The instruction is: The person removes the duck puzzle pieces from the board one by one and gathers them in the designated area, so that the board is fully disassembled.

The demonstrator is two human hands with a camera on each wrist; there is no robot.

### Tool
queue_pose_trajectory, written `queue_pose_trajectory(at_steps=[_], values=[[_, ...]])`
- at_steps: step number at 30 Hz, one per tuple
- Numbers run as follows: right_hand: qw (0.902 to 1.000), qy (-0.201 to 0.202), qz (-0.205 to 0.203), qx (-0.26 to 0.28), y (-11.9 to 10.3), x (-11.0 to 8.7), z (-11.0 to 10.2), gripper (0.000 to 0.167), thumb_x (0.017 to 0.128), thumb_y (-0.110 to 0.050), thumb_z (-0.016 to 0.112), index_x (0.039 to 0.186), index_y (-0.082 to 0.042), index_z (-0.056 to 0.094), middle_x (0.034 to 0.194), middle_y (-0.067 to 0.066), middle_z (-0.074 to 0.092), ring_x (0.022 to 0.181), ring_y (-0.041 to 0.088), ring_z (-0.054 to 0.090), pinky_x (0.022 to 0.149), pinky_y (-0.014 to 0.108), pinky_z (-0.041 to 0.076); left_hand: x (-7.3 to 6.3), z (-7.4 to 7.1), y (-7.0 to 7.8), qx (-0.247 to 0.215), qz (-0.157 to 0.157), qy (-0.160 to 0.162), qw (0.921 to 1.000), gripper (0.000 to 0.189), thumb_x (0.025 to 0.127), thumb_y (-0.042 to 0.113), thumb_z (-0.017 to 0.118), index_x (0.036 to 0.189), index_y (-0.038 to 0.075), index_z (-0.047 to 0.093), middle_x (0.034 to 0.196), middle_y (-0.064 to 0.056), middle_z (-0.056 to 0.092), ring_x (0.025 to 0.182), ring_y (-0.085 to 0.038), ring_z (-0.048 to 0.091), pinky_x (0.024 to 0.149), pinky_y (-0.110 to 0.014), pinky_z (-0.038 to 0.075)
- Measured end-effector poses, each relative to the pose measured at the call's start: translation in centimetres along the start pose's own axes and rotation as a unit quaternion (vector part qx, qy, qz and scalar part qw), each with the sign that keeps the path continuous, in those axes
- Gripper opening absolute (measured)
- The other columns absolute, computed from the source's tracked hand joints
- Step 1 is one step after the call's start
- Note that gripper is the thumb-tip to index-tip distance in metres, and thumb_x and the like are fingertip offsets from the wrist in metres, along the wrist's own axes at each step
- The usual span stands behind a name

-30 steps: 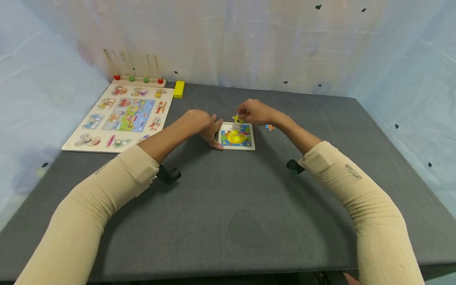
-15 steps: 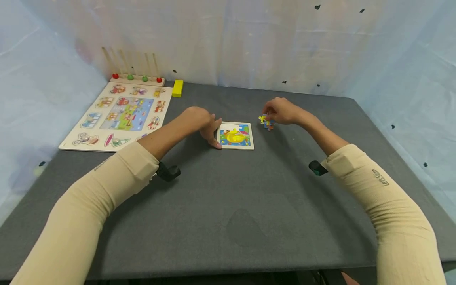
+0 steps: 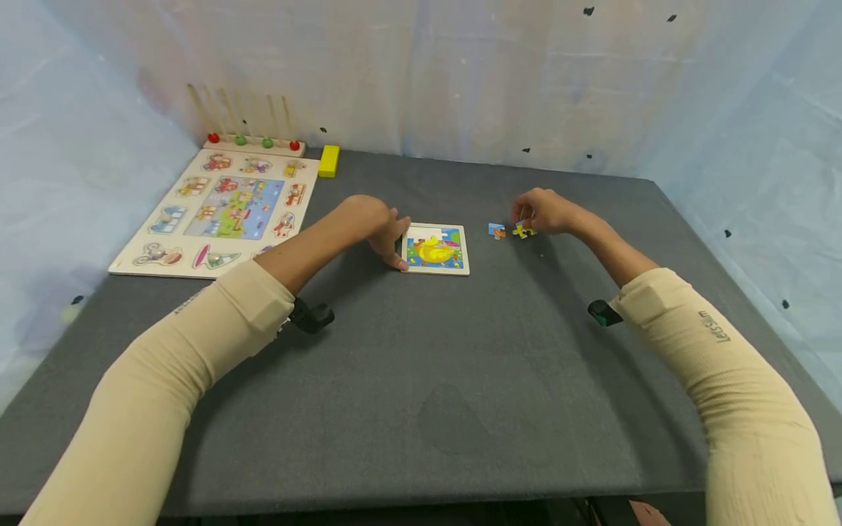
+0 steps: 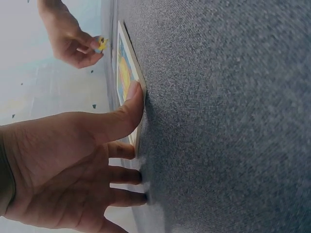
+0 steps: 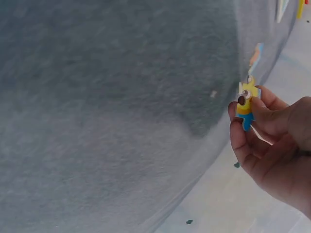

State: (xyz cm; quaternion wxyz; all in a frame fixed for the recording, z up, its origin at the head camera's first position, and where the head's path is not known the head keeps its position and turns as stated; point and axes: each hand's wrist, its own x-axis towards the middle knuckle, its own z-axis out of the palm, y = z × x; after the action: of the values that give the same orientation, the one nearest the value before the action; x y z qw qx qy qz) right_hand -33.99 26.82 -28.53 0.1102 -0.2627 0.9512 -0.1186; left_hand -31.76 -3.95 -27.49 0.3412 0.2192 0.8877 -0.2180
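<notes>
My left hand [image 3: 388, 239] rests at the left side of a small framed jigsaw puzzle [image 3: 435, 272] that shows a yellow duck. Its thumb presses the near left corner; the fingers [image 4: 125, 174] are straight and spread, the forefinger by the far corner. Pale bare backing shows at the top left of the picture. Farther right, my right hand [image 3: 547, 212] pinches a yellow and blue jigsaw piece [image 5: 247, 99] with an eye printed on it, between thumb and fingers. A blue and orange piece [image 3: 496, 231] lies on the cloth just left of that hand.
On the left lies a large wooden picture board [image 3: 148, 241] with several shaped inserts. Behind it stands a rack of upright rods [image 3: 253, 142] with red and green beads. A yellow block [image 3: 329, 161] sits beside them. Pale sheeting walls enclose the grey table.
The right hand has moved right, away from the framed puzzle and past the loose piece, still pinching the yellow piece. My left hand has stayed at the frame.
</notes>
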Motion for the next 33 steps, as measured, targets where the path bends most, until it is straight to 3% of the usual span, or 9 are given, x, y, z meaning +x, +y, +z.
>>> queue_pose_trajectory(at_steps=[10,17,26,33], values=[[0.9984,-0.010,0.039,-0.039,0.44,-0.10,0.39,0.022,0.097,0.005,0.061,0.118,0.006,0.069,0.112,0.031,0.069,0.097,0.040,0.067,0.082,0.053,0.054,-0.33,-0.02,0.00,-0.005,0.005,0.000,1.0000,0.112,0.098,0.073,0.052,0.168,0.011,-0.009,0.176,-0.023,-0.003,0.165,-0.040,0.008,0.131,-0.058,0.015],[0.9950,-0.035,0.069,-0.063,0.57,-0.11,0.04,0.028,0.096,-0.003,0.070,0.121,0.009,0.066,0.113,0.032,0.068,0.101,0.043,0.067,0.089,0.056,0.053,-0.21,-0.13,0.08,-0.006,0.007,-0.003,1.0000,0.111,0.099,0.072,0.052,0.168,0.010,-0.009,0.176,-0.023,-0.003,0.165,-0.040,0.007,0.131,-0.059,0.014],[0.9959,-0.039,0.064,-0.051,0.61,-0.35,0.16,0.032,0.089,-0.004,0.078,0.117,0.009,0.069,0.113,0.032,0.069,0.104,0.042,0.067,0.092,0.057,0.053,0.28,-0.10,0.19,0.003,0.007,-0.016,0.9998,0.110,0.100,0.070,0.051,0.168,0.008,-0.009,0.176,-0.024,-0.005,0.165,-0.041,0.004,0.132,-0.059,0.012],[0.9963,-0.032,0.057,-0.055,0.83,-0.42,0.25,0.030,0.089,-0.004,0.078,0.115,0.009,0.069,0.112,0.032,0.068,0.104,0.043,0.066,0.092,0.057,0.052,0.17,-0.23,0.21,0.008,0.011,-0.013,0.9998,0.110,0.100,0.070,0.051,0.168,0.007,-0.007,0.176,-0.025,-0.003,0.165,-0.041,0.007,0.131,-0.060,0.013]])
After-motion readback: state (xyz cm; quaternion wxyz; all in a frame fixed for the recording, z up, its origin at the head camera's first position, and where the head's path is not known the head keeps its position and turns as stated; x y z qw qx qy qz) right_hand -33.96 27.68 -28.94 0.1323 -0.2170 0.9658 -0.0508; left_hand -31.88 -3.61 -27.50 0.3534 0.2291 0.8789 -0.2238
